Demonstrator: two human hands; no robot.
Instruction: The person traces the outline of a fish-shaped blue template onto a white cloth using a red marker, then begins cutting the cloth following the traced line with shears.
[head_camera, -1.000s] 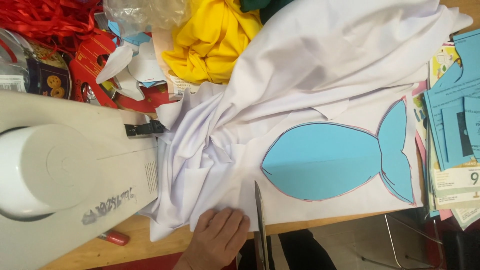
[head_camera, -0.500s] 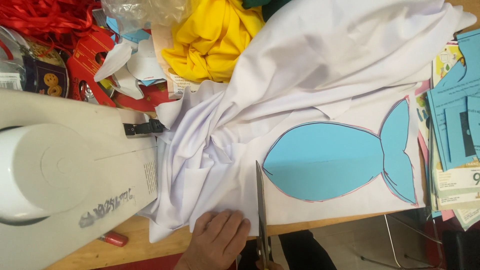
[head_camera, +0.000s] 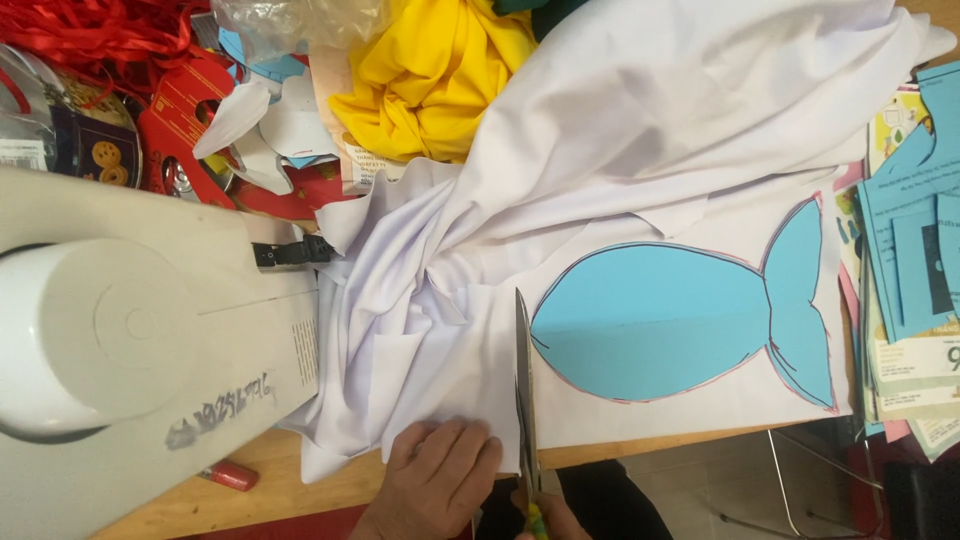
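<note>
**A:** Left hand (head_camera: 435, 480), entry one?

**B:** At 6 o'clock of the view. Fingers (head_camera: 455, 445) spread and laid flat, gripping nothing, pressing the near edge of the white fabric (head_camera: 640, 150) onto the wooden table (head_camera: 300, 485).

**A:** Right hand (head_camera: 550, 520)?

**B:** Just right of the left one, mostly cut off by the bottom edge. It seems closed round the yellow-green handle of the scissors (head_camera: 523, 390), though how the fingers sit cannot be told for certain. Blades nearly together, pointing to 12 o'clock, standing in the fabric beside the left fingertips.

**A:** Next outward?

**B:** Blue fish-shaped paper pattern (head_camera: 690, 320), lying on the fabric at 3 o'clock from the blades, nose near the blade tip, tail toward 3 o'clock, outlined on the cloth in dark and red line.

**A:** The fabric itself?

**B:** Flat under the pattern, bunched in folds from 9 to 12 o'clock of the scissors, rising to the top right corner.

**A:** Surroundings?

**B:** White sewing machine (head_camera: 120, 340) at 9 o'clock, touching the folds. Small red item (head_camera: 230, 475) on the table below it. Yellow cloth (head_camera: 430, 75) at 12 o'clock, bundled. Red ribbon (head_camera: 90, 30) at 10 o'clock among paper scraps. Stack of blue paper sheets (head_camera: 915, 220) at 3 o'clock, beyond the fish's tail.
</note>
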